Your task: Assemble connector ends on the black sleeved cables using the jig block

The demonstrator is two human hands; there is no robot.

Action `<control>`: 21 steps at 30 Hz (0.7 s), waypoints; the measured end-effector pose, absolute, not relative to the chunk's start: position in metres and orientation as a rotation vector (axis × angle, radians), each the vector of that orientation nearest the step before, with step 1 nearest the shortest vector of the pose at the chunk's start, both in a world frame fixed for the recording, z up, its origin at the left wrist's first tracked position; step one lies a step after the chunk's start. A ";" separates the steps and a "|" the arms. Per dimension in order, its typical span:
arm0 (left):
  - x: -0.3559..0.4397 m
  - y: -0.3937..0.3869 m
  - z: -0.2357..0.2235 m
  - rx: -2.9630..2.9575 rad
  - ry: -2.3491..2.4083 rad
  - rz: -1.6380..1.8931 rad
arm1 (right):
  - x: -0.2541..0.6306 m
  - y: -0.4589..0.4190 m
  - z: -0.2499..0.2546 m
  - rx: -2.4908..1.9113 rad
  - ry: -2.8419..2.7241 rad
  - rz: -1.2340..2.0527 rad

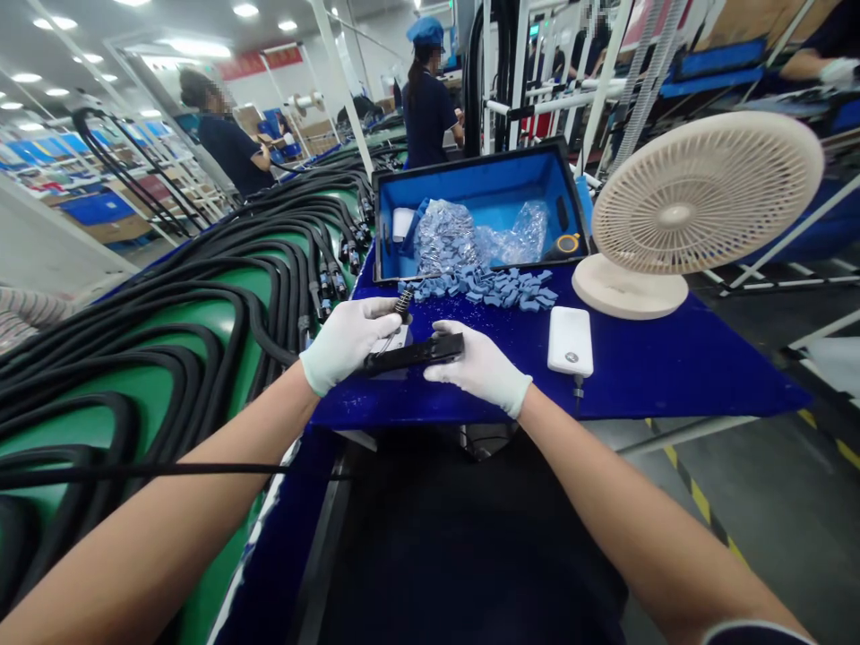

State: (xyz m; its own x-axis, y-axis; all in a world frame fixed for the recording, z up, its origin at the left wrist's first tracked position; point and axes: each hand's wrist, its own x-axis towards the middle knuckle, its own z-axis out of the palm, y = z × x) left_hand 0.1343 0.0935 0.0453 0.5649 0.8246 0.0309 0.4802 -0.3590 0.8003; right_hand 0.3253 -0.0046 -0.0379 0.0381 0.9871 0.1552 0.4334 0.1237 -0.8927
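Note:
Over the front left of the blue table, my left hand, in a white glove, is closed with thumb and fingers around a short black ribbed piece that points up. My right hand, gloved too, grips the right end of a long black bar-shaped piece, fingers bent round it. The bar's left end reaches under my left hand, so I cannot tell whether that hand touches it. Partly hidden between the hands is a small whitish block. Just beyond lies a heap of small blue plastic clips.
Behind the clips stands a blue bin holding clear plastic bags. A beige fan and a white power bank are on the right. Thick black hoses cover the green surface at left. Co-workers stand farther back.

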 end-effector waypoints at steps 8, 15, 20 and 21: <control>0.119 0.067 0.046 2.453 0.726 0.371 | 0.309 -0.008 -0.032 -1.022 -1.166 1.174; 0.117 0.046 0.012 2.532 0.903 0.691 | 0.304 -0.008 -0.024 -1.013 -1.212 1.252; 0.111 0.053 0.006 2.694 0.692 0.572 | 0.302 -0.011 -0.023 -0.974 -1.217 1.333; 0.111 0.057 0.006 2.656 0.665 0.569 | 0.302 -0.012 -0.024 -0.965 -1.216 1.348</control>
State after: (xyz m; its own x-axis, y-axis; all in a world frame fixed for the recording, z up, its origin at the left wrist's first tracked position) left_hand 0.1106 0.0571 0.0059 0.8096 0.5075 0.2948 0.3696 -0.8311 0.4156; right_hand 0.3017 -0.0121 -0.0237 -0.1438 0.9870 0.0723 -0.1729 0.0468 -0.9838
